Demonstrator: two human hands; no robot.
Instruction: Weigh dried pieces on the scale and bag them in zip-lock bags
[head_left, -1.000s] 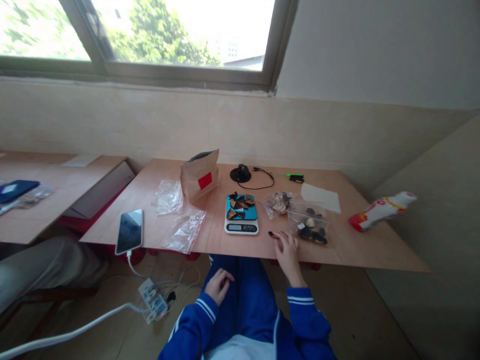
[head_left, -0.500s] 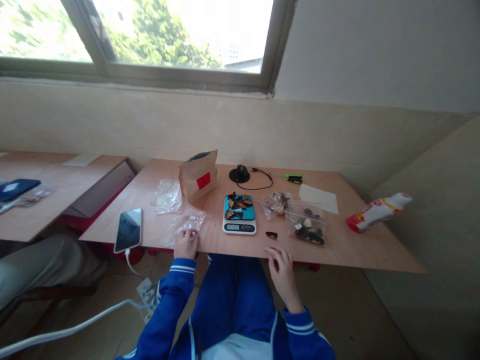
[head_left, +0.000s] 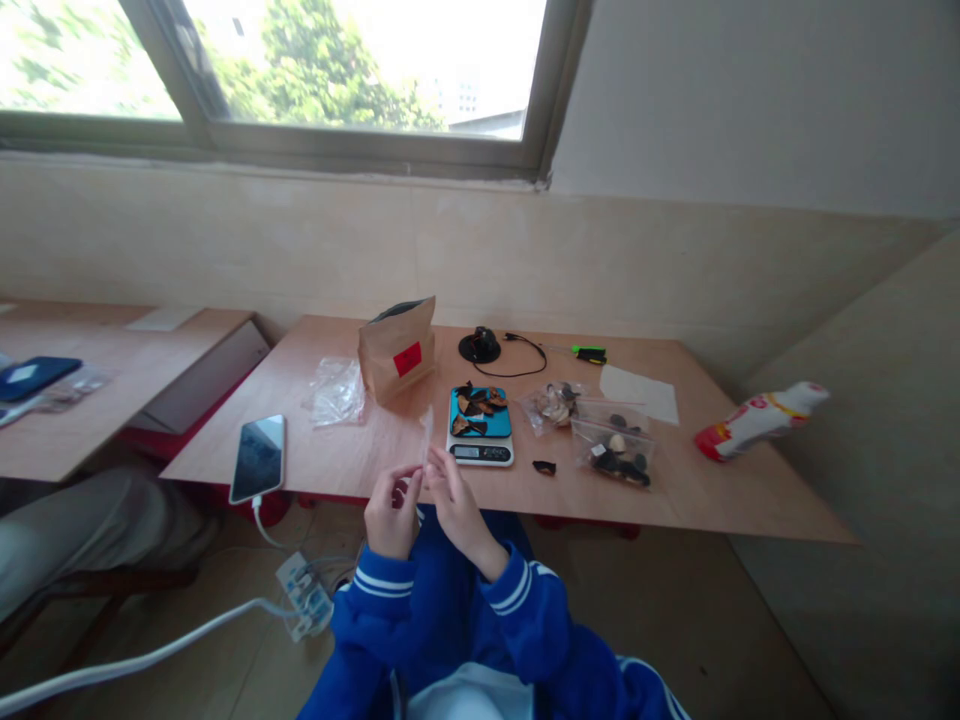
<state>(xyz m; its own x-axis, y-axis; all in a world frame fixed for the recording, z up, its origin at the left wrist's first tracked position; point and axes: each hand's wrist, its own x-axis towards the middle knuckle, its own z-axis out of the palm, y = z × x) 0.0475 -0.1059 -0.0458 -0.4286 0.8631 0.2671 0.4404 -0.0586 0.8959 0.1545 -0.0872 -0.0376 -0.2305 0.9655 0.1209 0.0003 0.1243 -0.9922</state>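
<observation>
My left hand [head_left: 393, 518] pinches a small clear plastic bag [head_left: 427, 432] above the table's front edge. My right hand [head_left: 459, 508] meets it from the other side, its thumb and fingers closed on the same bag, which is seen nearly edge-on. Just beyond the right fingers stands a white kitchen scale [head_left: 481, 453] with a blue top. Dark dried pieces [head_left: 478, 403] lie heaped on it; the display digits are too faint to read. One more dried piece [head_left: 544, 467] rests on the wood to the scale's right.
A brown paper pouch [head_left: 397, 355] stands behind on the left, beside a clear bag [head_left: 337, 392]. A phone [head_left: 257, 458] with a cable overhangs the front edge. Filled zip bags [head_left: 615, 447], a paper sheet [head_left: 639, 395] and a tilted bottle [head_left: 761, 422] occupy the right.
My left hand has lifted the small plastic bag off the table and brought it rightward. My right hand has moved left from the table edge to the bag.
</observation>
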